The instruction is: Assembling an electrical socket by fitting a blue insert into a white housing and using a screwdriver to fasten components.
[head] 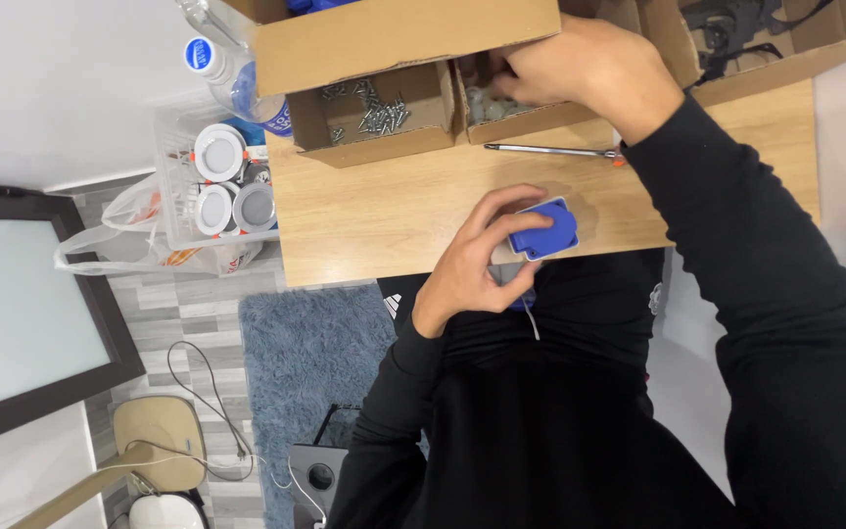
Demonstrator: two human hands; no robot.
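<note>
Head view: looks straight down over a small wooden table (384, 211), person in black sleeves seated at its near edge
Left hand: left hand (477, 257) curled around a blue plastic housing (543, 230), fingers over its left side and top, holding it down on the table close to the near edge
Blue housing: squarish with rounded corners, lies flat, a thin white cord (533, 321) seems to hang from it below the table edge
Right hand: right hand (580, 69) reaches into the second cardboard compartment (516, 113) at the far edge; fingers buried in it, grip cannot be told
Screw box: open cardboard box (369, 118) just left of that compartment, loose silver screws (382, 113) in it, untouched
Screwdriver: screwdriver (550, 151) lies on the table in front of the boxes, shaft pointing left, handle mostly under the right wrist, not in hand
Progress: judged early or mid; housing steadied, a part being fetched, no fastening under way
Left to do: whatever comes out of the box is not yet at the housing; driver not picked up
Hidden: contents of the reached compartment only a greyish blur; fingertips out of sight; underside of housing covered by palm
Cut off: far boxes (403, 34) and a bottle (222, 69) run out of the top edge
Off the table: clear bin (173, 171) with round white fittings (219, 154) by the left edge, on the floor side
</note>
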